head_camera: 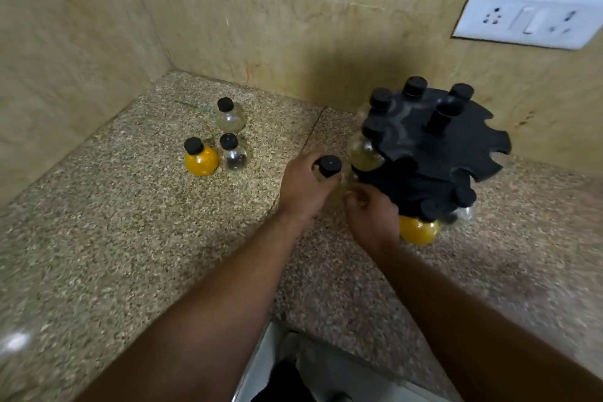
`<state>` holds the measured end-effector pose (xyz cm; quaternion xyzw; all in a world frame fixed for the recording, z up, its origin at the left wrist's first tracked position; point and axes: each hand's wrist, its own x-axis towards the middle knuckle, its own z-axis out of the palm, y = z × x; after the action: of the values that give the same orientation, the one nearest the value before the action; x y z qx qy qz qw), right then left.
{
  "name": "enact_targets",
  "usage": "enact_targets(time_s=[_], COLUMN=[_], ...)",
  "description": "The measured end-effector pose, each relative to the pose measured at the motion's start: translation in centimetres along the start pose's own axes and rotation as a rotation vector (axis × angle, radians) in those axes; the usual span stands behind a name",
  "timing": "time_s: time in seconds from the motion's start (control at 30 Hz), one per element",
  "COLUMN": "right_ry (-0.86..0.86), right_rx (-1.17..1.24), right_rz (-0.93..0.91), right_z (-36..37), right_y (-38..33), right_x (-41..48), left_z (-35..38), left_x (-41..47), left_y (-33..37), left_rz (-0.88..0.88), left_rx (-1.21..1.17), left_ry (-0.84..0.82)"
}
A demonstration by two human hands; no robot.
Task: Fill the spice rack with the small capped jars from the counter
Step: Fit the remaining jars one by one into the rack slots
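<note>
A black two-tier spice rack [424,143] stands on the counter by the back wall, with several black-capped jars hanging in its slots, one yellow-filled [418,230] at the lower tier. My left hand [306,188] grips a small black-capped jar [329,166] right beside the rack's lower tier. My right hand [372,212] touches the same spot from below, its fingers curled at the jar's body or the rack edge; I cannot tell which. Three capped jars stand on the counter to the left: a yellow-filled one [200,158], a clear one [233,155] and another clear one [230,116] behind them.
The speckled stone counter [130,238] meets tiled walls in a corner at the back left. A white socket plate [528,16] is on the wall at the upper right. The counter's front edge runs below my arms.
</note>
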<state>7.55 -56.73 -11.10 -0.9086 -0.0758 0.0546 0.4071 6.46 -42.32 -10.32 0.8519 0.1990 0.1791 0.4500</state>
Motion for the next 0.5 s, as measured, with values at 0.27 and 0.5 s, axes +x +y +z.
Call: enact_targets(time_s=[0.27, 0.5], right_ry=[0.141, 0.188], right_rx=[0.856, 1.005], right_rz=[0.286, 0.436], right_z=[-6.6, -9.5], right_y=[0.8, 1.0], right_x=[-1.3, 0.0], left_z=[1.6, 1.7], left_x=[-4.3, -3.8], left_y=[5.5, 8.8], left_rz=[0.094, 0.195], left_rx=[-0.076, -0.056], left_ry=[-0.097, -0.113])
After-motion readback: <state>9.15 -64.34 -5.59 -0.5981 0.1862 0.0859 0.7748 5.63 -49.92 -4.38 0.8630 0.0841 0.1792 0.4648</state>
